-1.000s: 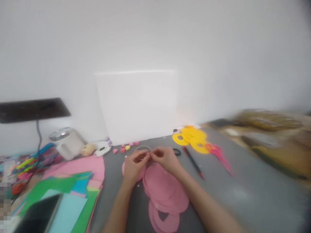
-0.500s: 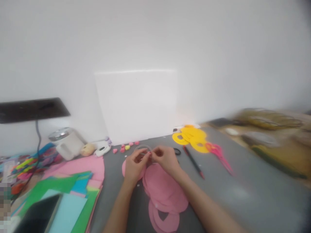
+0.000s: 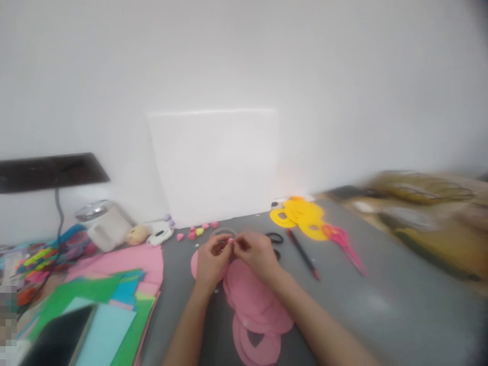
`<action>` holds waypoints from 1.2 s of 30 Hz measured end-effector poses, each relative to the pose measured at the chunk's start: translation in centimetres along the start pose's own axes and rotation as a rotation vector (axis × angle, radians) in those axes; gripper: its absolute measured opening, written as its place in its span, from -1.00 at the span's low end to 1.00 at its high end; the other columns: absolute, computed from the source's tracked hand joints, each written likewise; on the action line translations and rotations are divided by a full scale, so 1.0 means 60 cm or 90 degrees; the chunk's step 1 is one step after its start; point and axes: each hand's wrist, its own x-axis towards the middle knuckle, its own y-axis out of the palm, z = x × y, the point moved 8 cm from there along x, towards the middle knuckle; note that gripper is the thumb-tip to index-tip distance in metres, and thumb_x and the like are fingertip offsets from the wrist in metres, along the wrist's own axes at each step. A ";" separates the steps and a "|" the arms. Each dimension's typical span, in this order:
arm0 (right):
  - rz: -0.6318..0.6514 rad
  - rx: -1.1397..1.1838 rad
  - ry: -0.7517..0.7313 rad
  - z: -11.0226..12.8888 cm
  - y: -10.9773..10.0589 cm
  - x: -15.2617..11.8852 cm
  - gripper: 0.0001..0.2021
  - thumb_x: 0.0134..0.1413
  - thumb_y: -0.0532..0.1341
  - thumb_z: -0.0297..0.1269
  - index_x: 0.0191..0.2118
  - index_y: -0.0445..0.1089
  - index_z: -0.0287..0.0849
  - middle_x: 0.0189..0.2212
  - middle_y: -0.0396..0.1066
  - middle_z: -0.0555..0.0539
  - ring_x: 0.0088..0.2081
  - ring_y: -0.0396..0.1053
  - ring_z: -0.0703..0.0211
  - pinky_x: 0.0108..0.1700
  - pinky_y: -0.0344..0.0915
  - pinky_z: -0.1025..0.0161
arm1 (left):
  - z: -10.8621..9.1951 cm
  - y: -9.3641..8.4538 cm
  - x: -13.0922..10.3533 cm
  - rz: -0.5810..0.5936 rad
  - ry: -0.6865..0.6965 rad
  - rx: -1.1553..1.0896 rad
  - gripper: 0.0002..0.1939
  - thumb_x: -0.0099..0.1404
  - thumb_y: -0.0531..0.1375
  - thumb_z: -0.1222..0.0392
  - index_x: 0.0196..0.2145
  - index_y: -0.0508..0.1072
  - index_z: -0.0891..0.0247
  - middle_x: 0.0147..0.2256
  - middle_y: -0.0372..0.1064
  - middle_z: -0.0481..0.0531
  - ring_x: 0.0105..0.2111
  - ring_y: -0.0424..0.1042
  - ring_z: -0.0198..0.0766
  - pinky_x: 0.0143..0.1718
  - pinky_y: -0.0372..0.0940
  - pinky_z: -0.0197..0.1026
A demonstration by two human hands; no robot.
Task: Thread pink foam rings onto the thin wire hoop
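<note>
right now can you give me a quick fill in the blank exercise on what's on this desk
1. Under both hands lies a stack of paper circles coloured ____.
2. The rings near the white board are coloured ____.
3. The pink scissors lie to the ____ of the pencil.
4. The white mug stands on the ____ side of the desk.

Missing words: pink; yellow; right; left
</note>
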 end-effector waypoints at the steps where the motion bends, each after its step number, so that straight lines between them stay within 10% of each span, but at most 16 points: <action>1: -0.002 -0.001 -0.004 0.001 0.000 0.000 -0.83 -0.05 0.11 -0.36 -0.56 0.39 -0.18 -0.60 0.40 -0.05 -0.53 0.31 0.23 -0.44 0.21 0.34 | 0.000 0.000 -0.001 -0.007 -0.007 -0.002 -0.75 0.03 0.26 0.12 -0.34 0.49 0.33 -0.34 0.50 0.16 -0.34 0.50 -0.13 -0.30 0.40 -0.15; 12: 0.061 0.142 0.213 -0.046 0.004 0.002 -0.89 -0.14 0.17 -0.31 -0.57 0.38 -0.18 -0.61 0.45 -0.02 -0.54 0.38 0.20 -0.50 0.27 0.35 | -0.011 0.015 -0.005 0.090 -0.024 -0.081 -0.64 0.00 0.30 0.14 -0.22 0.45 0.31 -0.39 0.49 0.10 -0.38 0.49 -0.16 -0.29 0.41 -0.12; 25: 0.003 -0.005 0.025 -0.002 -0.002 -0.002 -0.86 -0.07 0.11 -0.36 -0.52 0.40 -0.19 -0.57 0.43 -0.06 -0.50 0.35 0.20 -0.40 0.24 0.31 | -0.012 -0.007 0.000 -0.026 0.041 0.008 -0.76 -0.01 0.30 0.12 -0.37 0.54 0.30 -0.36 0.52 0.16 -0.33 0.50 -0.09 -0.29 0.41 -0.13; 36: 0.038 0.190 0.169 -0.027 0.005 0.001 -0.89 -0.09 0.16 -0.33 -0.48 0.43 -0.18 -0.55 0.48 -0.03 -0.49 0.43 0.17 -0.41 0.34 0.31 | -0.020 -0.010 -0.001 -0.031 0.070 -0.021 -0.81 0.00 0.30 0.13 -0.39 0.57 0.24 -0.31 0.52 0.10 -0.36 0.50 -0.12 -0.30 0.44 -0.12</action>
